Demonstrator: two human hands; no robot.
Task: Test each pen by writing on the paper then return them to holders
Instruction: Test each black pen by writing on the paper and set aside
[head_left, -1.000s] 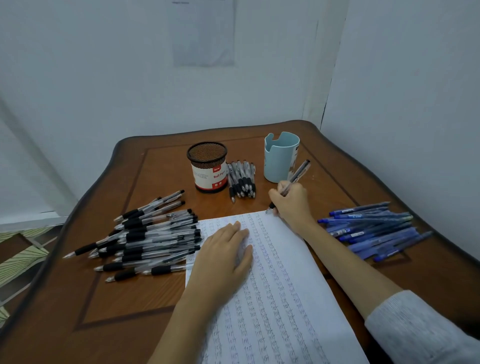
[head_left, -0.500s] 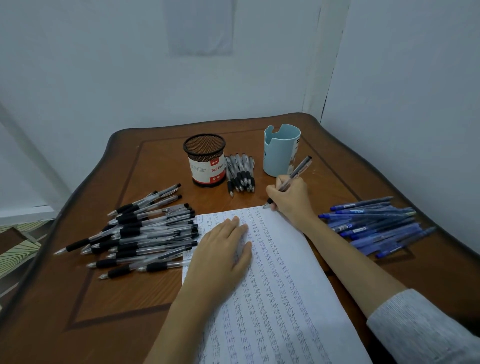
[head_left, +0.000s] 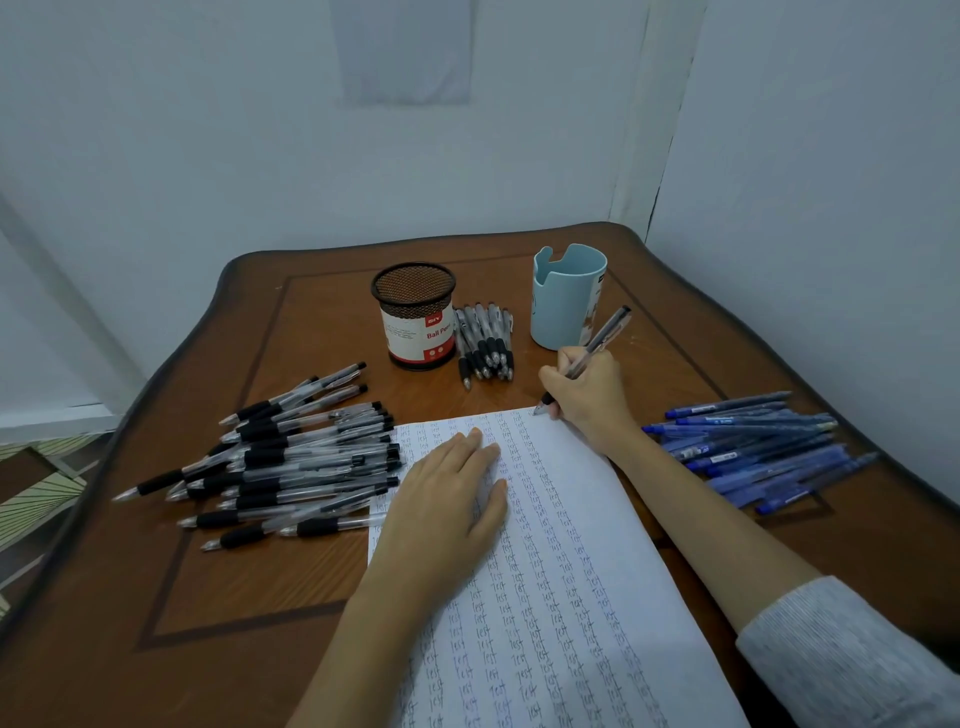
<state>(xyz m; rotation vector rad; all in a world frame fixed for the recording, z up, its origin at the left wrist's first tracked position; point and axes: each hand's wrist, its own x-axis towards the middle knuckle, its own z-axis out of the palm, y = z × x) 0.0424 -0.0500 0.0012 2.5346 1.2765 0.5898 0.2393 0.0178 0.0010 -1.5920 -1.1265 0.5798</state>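
Pens were sorted by type across the tabletop (head_left: 249, 597), probably to keep the colours apart. Paper (head_left: 582, 545) lay at the near middle, mostly filled with columns of "test". Black pens (head_left: 301, 457) were heaped just left of it and blue pens (head_left: 753, 447) just right, both within reach. Behind stood a mesh holder (head_left: 414, 317) and a blue holder (head_left: 566, 296), with no pens sticking out of either and a small bunch (head_left: 484, 343) lying between them. The left hand (head_left: 447, 499) lay flat on the sheet, fingers straight and together, likely pinning it. Right hand (head_left: 587, 395) fingers were clamped on one pen (head_left: 597, 343), its tip at the sheet's far edge, in a writing grip.
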